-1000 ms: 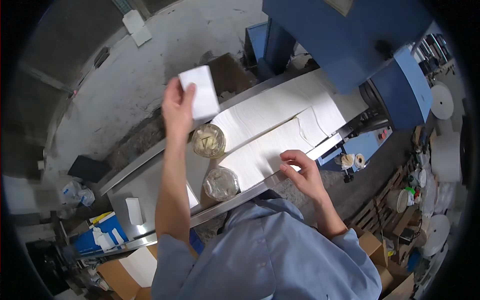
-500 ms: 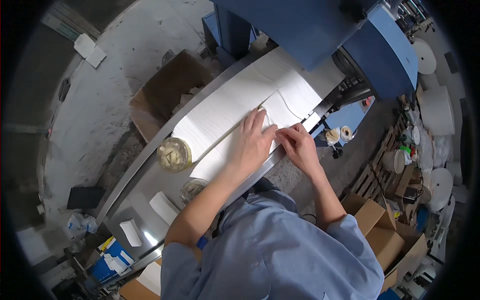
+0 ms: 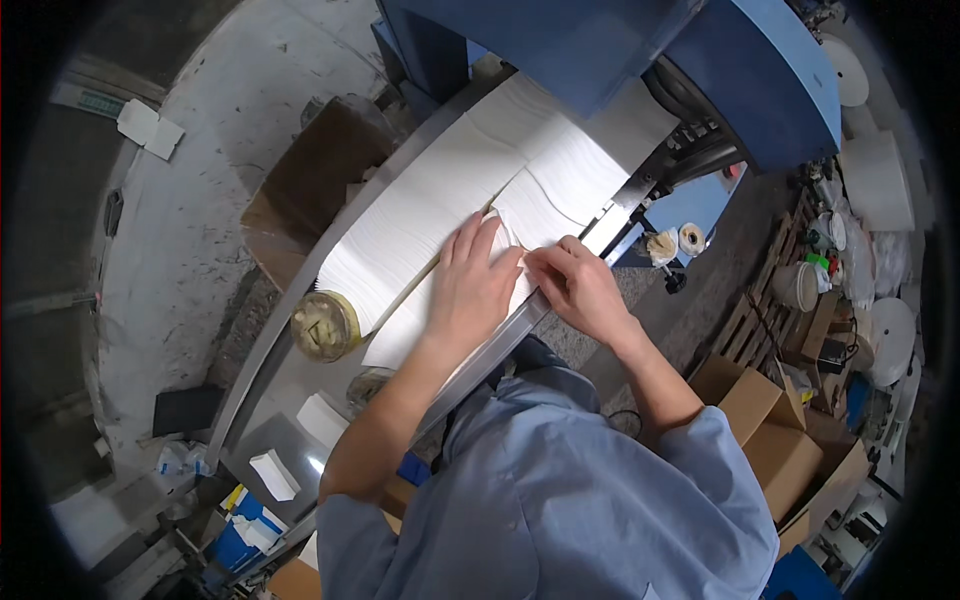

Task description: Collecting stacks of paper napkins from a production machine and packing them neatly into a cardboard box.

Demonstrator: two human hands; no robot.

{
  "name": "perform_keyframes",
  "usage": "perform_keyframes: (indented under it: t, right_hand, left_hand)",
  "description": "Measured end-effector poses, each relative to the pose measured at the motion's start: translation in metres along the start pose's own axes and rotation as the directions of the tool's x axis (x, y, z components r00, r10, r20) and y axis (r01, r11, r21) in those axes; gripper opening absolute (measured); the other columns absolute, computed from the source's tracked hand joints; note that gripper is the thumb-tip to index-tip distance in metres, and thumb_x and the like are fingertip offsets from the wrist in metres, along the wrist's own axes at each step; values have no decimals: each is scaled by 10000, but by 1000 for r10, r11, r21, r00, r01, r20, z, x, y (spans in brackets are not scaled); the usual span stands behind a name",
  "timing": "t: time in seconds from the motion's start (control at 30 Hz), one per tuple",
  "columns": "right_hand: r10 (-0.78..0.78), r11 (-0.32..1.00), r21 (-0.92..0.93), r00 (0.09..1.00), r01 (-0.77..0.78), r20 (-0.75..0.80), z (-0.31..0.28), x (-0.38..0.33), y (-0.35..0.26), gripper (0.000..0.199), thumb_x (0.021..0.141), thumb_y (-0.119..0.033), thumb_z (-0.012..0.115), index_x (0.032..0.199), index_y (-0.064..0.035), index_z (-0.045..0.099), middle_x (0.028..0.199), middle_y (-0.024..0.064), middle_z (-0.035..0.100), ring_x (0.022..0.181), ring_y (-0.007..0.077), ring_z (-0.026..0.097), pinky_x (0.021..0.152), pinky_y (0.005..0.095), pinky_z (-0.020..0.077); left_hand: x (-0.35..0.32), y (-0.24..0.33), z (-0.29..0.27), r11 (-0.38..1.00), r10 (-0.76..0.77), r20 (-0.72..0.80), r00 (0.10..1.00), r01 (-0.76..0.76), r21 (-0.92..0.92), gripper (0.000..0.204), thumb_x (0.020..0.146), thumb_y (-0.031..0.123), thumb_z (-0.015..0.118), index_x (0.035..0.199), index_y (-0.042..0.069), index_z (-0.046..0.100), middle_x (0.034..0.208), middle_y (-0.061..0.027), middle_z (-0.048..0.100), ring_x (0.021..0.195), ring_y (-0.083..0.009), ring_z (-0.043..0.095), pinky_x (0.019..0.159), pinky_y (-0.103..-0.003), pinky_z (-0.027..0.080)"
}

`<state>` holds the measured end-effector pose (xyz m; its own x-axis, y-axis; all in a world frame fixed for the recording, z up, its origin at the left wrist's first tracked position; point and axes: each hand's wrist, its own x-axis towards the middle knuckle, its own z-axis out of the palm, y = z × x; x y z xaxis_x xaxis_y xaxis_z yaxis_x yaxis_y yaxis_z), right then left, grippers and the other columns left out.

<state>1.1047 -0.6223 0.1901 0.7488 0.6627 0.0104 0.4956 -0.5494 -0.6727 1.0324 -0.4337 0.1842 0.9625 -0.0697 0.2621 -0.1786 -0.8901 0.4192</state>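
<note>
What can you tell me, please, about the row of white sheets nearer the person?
The nearer row looks like many thin white paper sheets packed together along a metal table. A narrow gap separates part of it from the far row. The left hand rests on top; the right hand's bunched fingers are at its near side. The left forearm hides some of it.

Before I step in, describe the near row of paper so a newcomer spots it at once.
From the blue machine at the top, a metal table runs down to the left. On it, take the near row of white paper, the one closest to the blue shirt. Unlike the far row beside it, it has the left hand over it.
</note>
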Motion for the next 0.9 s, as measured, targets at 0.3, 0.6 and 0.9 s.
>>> perform_keyframes:
  t: [0.3,0.6,0.9]
  right_hand:
    - [-77,997,29,996,78,-46,-4,12,-18,135,909,-99,701,1011,-29,755,847,153,625,756,344,649,677,421,525]
    - [28,985,-175,992,-6,127,-1,18,-22,126,904,-99,677,989,-53,758,888,156,627,865,342,654,752,430,543]
    - [-29,972,-222,974,80,226,-3,9,-16,238,916,-149,695,1140,-83,735,989,151,627,942,339,650,780,437,553]
  left_hand:
    - [-7,1,-3,1000,-26,-21,999,26,7,216,910,176,698,1111,98,686,1329,-182,549,1323,-394,486,1089,-506,403]
    - [-16,1,-5,1000,-16,-58,998,17,23,219,878,131,689,1094,98,689,1338,-184,551,1302,-385,502,1055,-506,427]
    - [3,7,3,998,-23,-97,995,28,55,125,877,174,665,906,53,682,1345,-194,551,1262,-388,516,1030,-510,443]
